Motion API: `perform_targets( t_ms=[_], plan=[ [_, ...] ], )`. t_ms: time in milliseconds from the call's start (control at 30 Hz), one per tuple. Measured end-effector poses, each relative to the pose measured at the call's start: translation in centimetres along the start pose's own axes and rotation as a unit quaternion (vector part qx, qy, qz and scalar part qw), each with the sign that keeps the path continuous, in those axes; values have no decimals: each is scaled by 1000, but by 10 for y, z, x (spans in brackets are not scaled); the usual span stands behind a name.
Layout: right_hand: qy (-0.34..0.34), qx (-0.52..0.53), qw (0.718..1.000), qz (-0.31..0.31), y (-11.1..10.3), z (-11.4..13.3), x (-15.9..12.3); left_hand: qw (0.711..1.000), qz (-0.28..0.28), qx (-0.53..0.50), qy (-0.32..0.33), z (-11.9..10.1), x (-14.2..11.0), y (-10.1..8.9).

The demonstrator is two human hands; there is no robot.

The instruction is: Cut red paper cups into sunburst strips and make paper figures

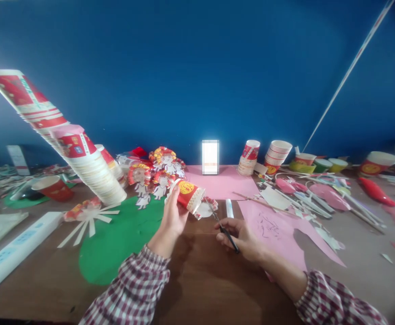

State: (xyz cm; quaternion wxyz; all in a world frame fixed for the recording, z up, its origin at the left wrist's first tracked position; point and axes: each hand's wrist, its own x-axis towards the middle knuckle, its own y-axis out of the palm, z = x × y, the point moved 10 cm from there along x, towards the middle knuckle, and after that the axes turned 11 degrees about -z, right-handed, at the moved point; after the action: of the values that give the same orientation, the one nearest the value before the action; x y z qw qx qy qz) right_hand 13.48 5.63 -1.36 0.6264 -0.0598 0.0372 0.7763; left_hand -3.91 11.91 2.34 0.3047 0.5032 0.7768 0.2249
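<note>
Over the middle of the table point(197, 289), one hand grips a paper cup and the other a pair of scissors

Near the center of the table, raised above its surface, the left hand point(174, 214) is partly closed around a red paper cup point(190, 197) with a yellow emblem, tilted so that its pale end points down and to the right. Just right of it, the right hand point(241, 237) curls its fingers around the black handles of the scissors point(230, 239); the blades point away from the wearer, toward the far edge, with the tips close to the cup. Whether they touch anything is unclear.

Left of the hands lies a green sheet point(116, 243), with a cup cut into spread strips point(87, 216) at its upper left and a long white box point(21, 250) toward the left edge. A tall leaning cup stack point(89, 169) rises behind them. Red-and-white paper figures point(163, 164) cluster toward the far edge. Two shorter cup stacks point(276, 158) stand along that edge, right of center. Toward the right edge are paper scraps point(275, 198) and a glossy red object point(375, 191).
</note>
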Motion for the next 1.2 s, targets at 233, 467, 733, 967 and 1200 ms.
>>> perform_targets(
  t_ms=[233, 467, 733, 967, 1200],
  plan=[
    [-30, 10, 999, 0, 0, 6, -1, 996, 25, -71, -42, 3, -2, 8],
    [-28, 0, 1000, 1, 3, 12, -4, 994, 24, -71, -84, 9, -6, 10],
    [-21, 6, 1000, -1, 3, 15, -5, 991, 21, -85, -104, 14, -4, 9],
    [-25, 1, 1000, 1, 3, 15, -5, 987, 45, -85, -129, 17, -8, 16],
    [-36, 13, 999, -11, -1, 8, -2, 992, 52, -55, -97, 17, -7, 16]
  ],
)
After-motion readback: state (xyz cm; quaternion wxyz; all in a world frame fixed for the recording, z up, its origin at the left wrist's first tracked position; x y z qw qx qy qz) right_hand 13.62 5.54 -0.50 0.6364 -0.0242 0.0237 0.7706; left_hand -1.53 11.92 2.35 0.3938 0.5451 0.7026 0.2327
